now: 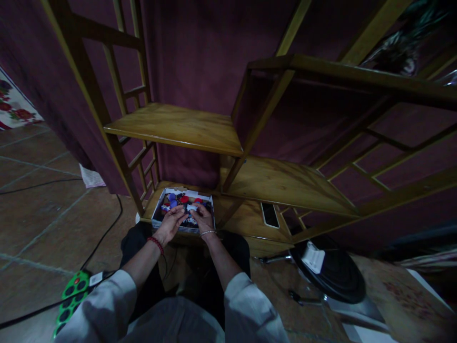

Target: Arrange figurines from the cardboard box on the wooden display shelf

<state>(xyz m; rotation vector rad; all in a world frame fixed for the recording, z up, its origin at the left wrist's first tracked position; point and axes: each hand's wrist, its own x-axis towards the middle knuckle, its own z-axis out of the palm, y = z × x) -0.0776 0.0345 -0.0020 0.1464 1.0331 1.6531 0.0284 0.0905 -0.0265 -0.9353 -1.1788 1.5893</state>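
My left hand point(173, 221) and my right hand point(203, 217) meet over an open shallow box point(155, 224) on the lowest shelf. A small whitish piece point(192, 208) is pinched in my right fingertips; its kind is too small to tell. The left fingers are closed just beside it, around something dark and tiny that I cannot make out. Small parts fill the box below: purple round pieces point(173, 199), red ones point(184, 199) and several white bits point(191, 221). My hands and wrists hide part of the box's front side.
The wooden shelf unit point(178, 126) has a board above the box and a slanting post to the right. A phone-like white-framed slab point(270, 215) lies on the right shelf. A black round stool seat point(332, 274) and a green power strip point(73, 295) with cables are on the floor.
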